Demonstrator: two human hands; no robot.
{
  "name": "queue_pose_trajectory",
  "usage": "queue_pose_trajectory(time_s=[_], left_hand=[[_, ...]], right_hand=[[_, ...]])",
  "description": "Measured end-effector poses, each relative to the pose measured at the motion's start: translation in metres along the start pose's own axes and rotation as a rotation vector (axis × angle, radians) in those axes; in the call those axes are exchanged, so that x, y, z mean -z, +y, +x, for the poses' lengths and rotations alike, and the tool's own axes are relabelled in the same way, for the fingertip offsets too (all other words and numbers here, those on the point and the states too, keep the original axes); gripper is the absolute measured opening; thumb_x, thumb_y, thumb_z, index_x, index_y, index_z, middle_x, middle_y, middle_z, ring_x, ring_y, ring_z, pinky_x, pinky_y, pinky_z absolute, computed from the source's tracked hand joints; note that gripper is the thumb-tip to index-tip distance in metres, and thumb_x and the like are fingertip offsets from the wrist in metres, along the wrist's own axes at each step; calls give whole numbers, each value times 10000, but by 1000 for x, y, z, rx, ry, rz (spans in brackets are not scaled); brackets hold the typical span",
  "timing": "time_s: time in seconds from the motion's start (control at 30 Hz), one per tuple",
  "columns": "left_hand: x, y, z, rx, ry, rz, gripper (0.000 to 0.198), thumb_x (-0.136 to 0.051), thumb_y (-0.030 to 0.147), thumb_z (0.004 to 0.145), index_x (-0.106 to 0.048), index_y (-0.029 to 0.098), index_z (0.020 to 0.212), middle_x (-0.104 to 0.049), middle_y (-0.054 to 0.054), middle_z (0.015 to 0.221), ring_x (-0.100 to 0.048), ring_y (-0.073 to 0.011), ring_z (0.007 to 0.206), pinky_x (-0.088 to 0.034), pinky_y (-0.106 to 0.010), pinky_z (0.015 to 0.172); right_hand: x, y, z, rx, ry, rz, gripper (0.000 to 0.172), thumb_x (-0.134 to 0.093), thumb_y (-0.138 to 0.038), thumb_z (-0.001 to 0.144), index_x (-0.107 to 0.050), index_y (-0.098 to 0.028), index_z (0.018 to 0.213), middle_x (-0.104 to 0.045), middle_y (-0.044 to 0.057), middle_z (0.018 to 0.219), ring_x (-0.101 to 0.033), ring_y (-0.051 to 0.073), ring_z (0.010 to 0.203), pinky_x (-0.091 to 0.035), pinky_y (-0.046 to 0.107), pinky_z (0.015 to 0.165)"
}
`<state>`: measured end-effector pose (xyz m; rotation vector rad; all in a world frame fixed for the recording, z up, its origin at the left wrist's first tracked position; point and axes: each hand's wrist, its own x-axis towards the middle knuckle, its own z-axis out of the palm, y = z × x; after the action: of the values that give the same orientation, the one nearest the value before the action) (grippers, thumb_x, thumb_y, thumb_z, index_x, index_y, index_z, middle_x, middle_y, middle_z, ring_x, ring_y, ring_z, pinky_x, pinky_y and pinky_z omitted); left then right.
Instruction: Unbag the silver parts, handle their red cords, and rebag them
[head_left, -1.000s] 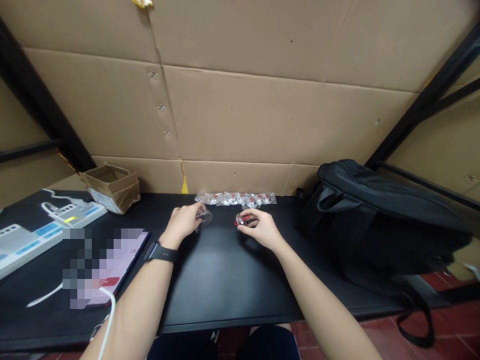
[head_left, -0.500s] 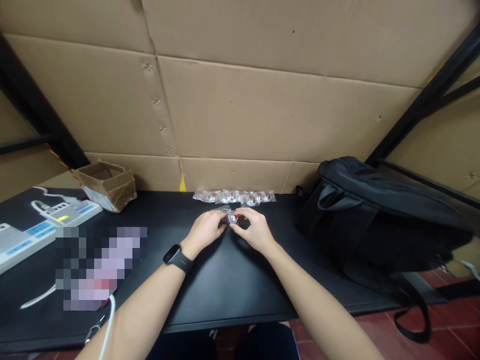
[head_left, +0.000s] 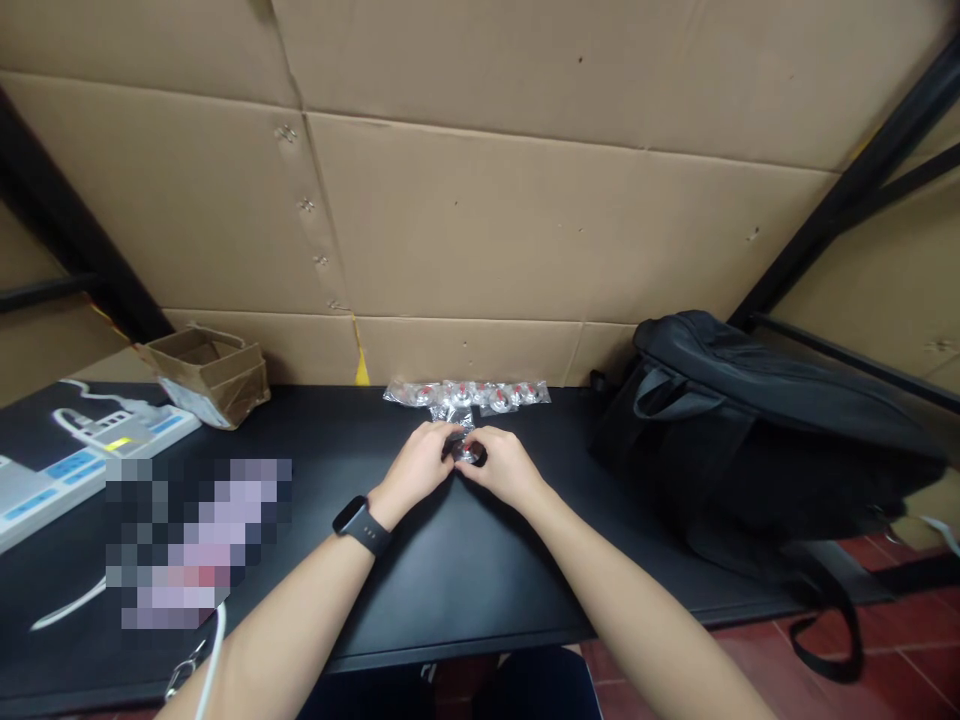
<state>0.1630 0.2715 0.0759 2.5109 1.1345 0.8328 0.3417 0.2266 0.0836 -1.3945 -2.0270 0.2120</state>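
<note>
Between my two hands is a small round disc (head_left: pixel 467 455), shiny and clear-silver with a red part on top; its exact kind is hard to make out. My left hand (head_left: pixel 417 462) pinches its left side, fingers closed. On the other side, the thumb and fingers of my right hand (head_left: pixel 509 467) curl round it. Just beyond my fingertips lies a crumpled clear plastic wrapper (head_left: pixel 452 414). Behind that, a row of clear packets (head_left: pixel 499 398) holds several similar silver discs with red marks. A dark watch (head_left: pixel 362 523) is on my left wrist.
On the left stand an open cardboard box (head_left: pixel 214 375) and a white power strip (head_left: pixel 67 478) with plugs and cables. A pixelated purple item (head_left: pixel 206 540) lies nearer. A black bag (head_left: pixel 750 430) fills the right side. Cardboard panels (head_left: pixel 480 220) back the black table (head_left: pixel 465 590).
The disc has come down slightly and now lies flatter, with its red part upward; before, its clear round face showed. The wrapper beyond my hands is more visible now.
</note>
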Motion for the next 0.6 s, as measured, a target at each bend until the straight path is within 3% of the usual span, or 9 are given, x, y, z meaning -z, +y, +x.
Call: queue_pose_trajectory(time_s=[0.33,0.6], left_hand=[[1,-1,1,-52,13,-84,585,-575,-15,685,-657,195,1225,-696,-86,1194,-653,-244,1094,-516,-364,993],[1,9,0,-106,20,-135,530,-566,-10,708,-660,203,1184,-698,-75,1157,-663,-230,1051,-527,-353,955]], right_hand=[[-1,-2,-1,-92,29,208,177,-799,-293,745,-707,-210,872,-731,2,811,-670,159,731,-514,252,719],[-2,6,1,-167,59,38,200,-831,-324,738,-710,-227,864,-739,17,845,-676,185,758,-496,268,702]])
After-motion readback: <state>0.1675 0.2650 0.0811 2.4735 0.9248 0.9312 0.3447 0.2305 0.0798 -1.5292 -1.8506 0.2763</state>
